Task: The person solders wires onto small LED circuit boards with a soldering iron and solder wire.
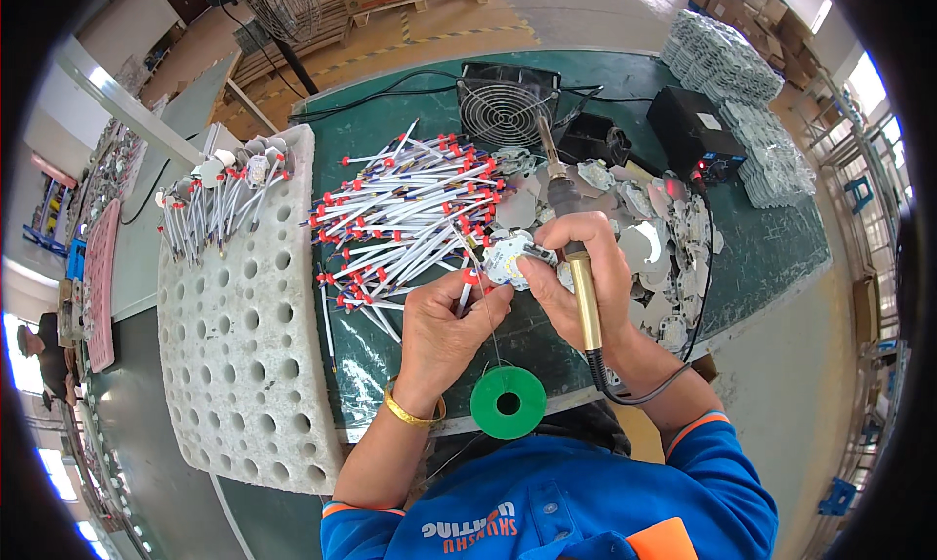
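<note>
Circuit board (506, 259) and soldering iron (586, 306) together above a green-topped bench (771, 243).
The right hand (589, 265) grasps the iron, its tip pointing up and away from the board, while its thumb and fingers pinch the pale round board in front of the chest. The left hand (444, 326) pinches a white tube (467, 294) with a red end, just beside the board. A thin wire rises from a green spool (508, 433) toward those fingers; whether it touches the board is too fine to tell. Beyond lie heaped red-ended tubes (410, 219), with a black fan (503, 111) behind and loose metal discs (517, 209) nearby; a perforated white block (229, 350) stands left.
</note>
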